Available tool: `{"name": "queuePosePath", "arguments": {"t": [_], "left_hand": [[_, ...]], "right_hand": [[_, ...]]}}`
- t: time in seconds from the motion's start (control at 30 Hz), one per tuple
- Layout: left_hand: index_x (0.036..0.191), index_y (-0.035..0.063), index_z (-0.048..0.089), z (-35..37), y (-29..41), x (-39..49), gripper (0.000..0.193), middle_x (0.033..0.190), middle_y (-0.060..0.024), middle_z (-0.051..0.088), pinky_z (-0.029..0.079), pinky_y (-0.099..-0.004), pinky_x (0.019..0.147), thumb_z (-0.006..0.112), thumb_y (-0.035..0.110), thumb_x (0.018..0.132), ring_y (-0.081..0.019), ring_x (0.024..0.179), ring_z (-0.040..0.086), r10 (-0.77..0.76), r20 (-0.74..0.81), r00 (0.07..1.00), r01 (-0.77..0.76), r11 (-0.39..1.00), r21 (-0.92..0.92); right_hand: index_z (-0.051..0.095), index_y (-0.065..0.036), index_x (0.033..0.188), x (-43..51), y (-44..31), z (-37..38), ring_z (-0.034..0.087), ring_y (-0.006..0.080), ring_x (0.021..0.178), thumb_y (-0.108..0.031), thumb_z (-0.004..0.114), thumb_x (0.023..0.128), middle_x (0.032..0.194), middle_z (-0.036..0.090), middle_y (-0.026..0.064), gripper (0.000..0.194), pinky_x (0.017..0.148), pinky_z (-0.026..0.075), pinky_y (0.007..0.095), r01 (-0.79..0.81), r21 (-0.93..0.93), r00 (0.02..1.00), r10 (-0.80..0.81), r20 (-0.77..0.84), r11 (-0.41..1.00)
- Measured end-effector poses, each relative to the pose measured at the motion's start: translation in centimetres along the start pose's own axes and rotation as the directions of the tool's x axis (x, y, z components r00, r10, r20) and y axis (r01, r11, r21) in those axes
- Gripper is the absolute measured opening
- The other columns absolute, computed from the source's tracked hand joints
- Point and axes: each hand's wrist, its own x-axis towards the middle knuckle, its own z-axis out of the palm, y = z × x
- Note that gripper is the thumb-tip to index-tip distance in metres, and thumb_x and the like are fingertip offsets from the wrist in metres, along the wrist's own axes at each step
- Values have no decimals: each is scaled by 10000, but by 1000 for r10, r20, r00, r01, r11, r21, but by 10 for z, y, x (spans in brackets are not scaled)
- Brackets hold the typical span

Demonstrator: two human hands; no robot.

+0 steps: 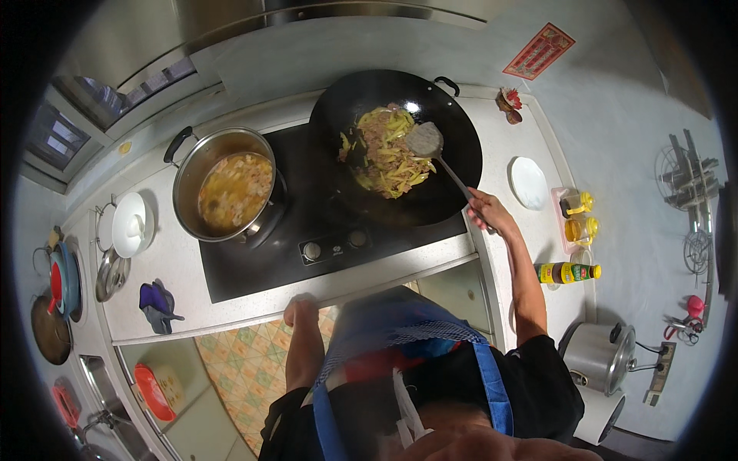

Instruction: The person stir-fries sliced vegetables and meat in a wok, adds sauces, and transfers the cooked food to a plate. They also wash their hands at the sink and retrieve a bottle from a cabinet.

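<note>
My right hand [489, 212] grips the handle of a metal wok spatula [425, 140], whose broad blade rests on food inside a large black wok [455, 167]. Sliced meat with pale green vegetable strips [387, 152] is spread over the wok's bottom. At the front edge of the white countertop [398, 271], my left hand [301, 312] is curled into a loose fist, with nothing visible in it. To the wok's left, a steel pot [180, 201] holds yellowish soup with chunks in it. Both vessels stand on a black two-burner gas cooktop [248, 271].
A white plate [528, 183], a sauce bottle [568, 272] and yellow-topped condiment jars [581, 230] line the right counter, with an electric steel pot [599, 357] nearer me. On the left are a white bowl [128, 225], a pot lid [111, 274] and a purple-grey cloth [158, 305].
</note>
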Motion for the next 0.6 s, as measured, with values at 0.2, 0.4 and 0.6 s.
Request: {"name": "queuePosePath", "arguments": {"t": [0.2,0.4,0.6], "left_hand": [[989,201,670,2,0,11,315,1062,33,636,539,-335,741,759,262,693,-161,985,606,-53,13,999,54,996,-77],[1027,210,657,-10,3,6,349,1116,30,618,532,-326,769,753,279,699,-180,1015,598,-39,106,994,39,999,1],[1088,228,634,-1,-4,3,387,1188,30,581,517,-343,803,729,300,720,-162,1095,552,-11,48,999,12,1000,-24]], "right_hand": [[312,-38,1387,-52,6,17,450,48,429,-119,373,936,613,447,-14,462,371,376,179,55,-308,997,-38,59,950],[359,-50,1366,-24,-10,53,457,111,440,-113,421,920,559,470,45,454,465,428,275,306,-444,945,-324,37,842],[450,-58,1306,-89,-44,22,593,269,600,-68,483,866,698,589,181,442,637,477,362,450,-716,846,-512,150,533]]}}
